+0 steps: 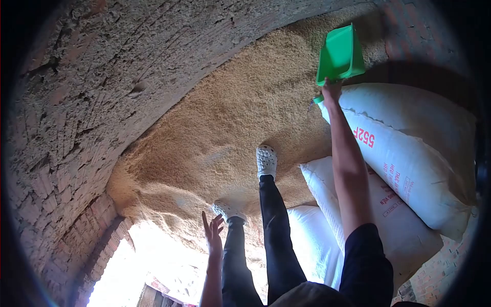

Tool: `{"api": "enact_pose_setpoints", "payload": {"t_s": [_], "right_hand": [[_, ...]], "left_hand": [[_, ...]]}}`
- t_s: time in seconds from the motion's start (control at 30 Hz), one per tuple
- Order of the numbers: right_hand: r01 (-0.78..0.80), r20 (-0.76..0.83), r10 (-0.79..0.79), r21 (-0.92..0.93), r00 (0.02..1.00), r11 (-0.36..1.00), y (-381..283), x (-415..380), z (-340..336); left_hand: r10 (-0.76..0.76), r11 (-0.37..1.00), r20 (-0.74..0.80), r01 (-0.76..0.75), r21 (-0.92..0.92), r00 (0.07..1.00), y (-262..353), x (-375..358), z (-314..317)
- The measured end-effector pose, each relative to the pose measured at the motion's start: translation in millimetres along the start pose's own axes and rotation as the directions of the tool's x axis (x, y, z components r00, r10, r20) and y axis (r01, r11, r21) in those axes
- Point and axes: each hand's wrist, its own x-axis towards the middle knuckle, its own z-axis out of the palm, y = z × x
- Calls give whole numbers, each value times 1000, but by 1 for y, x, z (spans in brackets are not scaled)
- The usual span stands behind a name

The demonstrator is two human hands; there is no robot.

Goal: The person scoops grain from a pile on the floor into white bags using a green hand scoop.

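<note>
My right hand [331, 90] grips the short handle of a green dustpan [338, 53] at the upper right. Its pan points away from me over a pile of loose tan husks or sawdust [240, 102], and I cannot make out anything in it. My left hand [214, 233] is low in the view, fingers spread, holding nothing, near my left shoe [227, 211]. My right shoe [266, 159], a white clog with holes, stands on the loose material.
Several full white sacks lie stacked at the right, the top sack [409, 153] beside my right arm. A rough, curved brick wall [102, 77] rises on the left. Bright light comes through an opening [115, 276] at the lower left.
</note>
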Motion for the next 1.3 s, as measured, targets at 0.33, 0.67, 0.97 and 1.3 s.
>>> {"api": "enact_pose_setpoints", "payload": {"t_s": [0.33, 0.67, 0.97, 1.3], "right_hand": [[87, 497, -18, -117, 868, 989, 43, -143, 64], [266, 224, -193, -361, 955, 894, 70, -73, -41], [-97, -126, 57, -335, 990, 937, 61, 59, -20], [89, 626, 95, -256, 774, 963, 119, -170, 83]], "left_hand": [[55, 998, 79, -55, -3, 995, 23, -6, 56], [99, 995, 100, -102, 16, 990, 28, 5, 53], [97, 995, 59, -98, 8, 994, 29, 18, 57], [75, 975, 44, -64, -213, 996, 37, 8, 77]]}}
